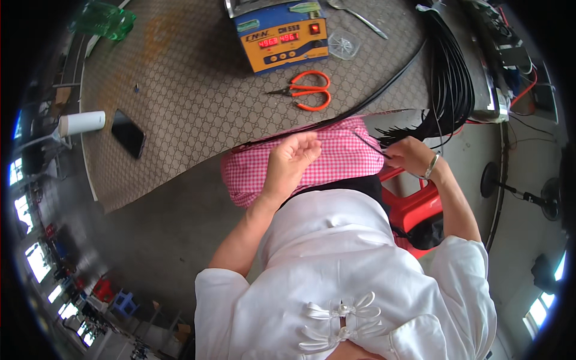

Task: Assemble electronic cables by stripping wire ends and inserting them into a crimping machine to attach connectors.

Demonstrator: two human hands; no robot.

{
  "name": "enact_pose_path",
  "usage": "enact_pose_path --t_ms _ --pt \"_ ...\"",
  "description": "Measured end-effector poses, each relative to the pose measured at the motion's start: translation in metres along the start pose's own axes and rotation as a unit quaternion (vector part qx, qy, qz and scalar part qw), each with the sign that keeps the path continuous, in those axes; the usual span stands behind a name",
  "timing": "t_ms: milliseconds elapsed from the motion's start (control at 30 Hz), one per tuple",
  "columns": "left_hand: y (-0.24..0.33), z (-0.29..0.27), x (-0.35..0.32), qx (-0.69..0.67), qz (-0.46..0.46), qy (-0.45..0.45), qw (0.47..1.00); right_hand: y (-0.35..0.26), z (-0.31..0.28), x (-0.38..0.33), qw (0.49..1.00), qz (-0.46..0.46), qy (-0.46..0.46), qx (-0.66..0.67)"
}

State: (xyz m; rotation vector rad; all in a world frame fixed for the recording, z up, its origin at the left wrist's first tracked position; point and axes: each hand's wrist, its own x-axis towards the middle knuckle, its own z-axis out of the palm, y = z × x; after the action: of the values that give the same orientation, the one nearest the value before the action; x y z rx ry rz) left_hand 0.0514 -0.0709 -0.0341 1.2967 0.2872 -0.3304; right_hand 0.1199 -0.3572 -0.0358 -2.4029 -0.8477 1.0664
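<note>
My right hand (411, 157) is at the right side of my lap, fingers closed on a thin black cable (367, 143) whose loose length slants up and left over the pink checked cloth (336, 157). Over the left part of that cloth hovers my left hand (292, 163), loosely curled, with no object visible in it. A thick bundle of black cables (451, 72) lies over the table's right edge, its cut ends (399, 133) hanging close to my right hand. From the bundle, a few strands (378, 93) run left along the table's front edge, passing beyond my left hand.
On the patterned table (198, 78) are orange-handled scissors (312, 91), a blue and orange soldering pot (282, 39) with a lit display, a clear dish (344, 44), a spoon (363, 21), a phone (128, 133), a white cylinder (83, 122) and a green bottle (105, 21). A red stool (414, 207) stands beside me.
</note>
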Motion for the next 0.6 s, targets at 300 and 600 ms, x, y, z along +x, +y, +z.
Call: enact_pose_path --t_ms 300,600 --pt "-0.046 0.004 0.021 -0.287 -0.208 0.031 0.935 0.11 0.063 -0.031 0.954 0.141 0.196 -0.177" --pt "-0.071 -0.01 0.037 -0.489 -0.234 0.059 0.838 -0.045 -0.013 0.069 0.866 -0.136 0.452 -0.167"
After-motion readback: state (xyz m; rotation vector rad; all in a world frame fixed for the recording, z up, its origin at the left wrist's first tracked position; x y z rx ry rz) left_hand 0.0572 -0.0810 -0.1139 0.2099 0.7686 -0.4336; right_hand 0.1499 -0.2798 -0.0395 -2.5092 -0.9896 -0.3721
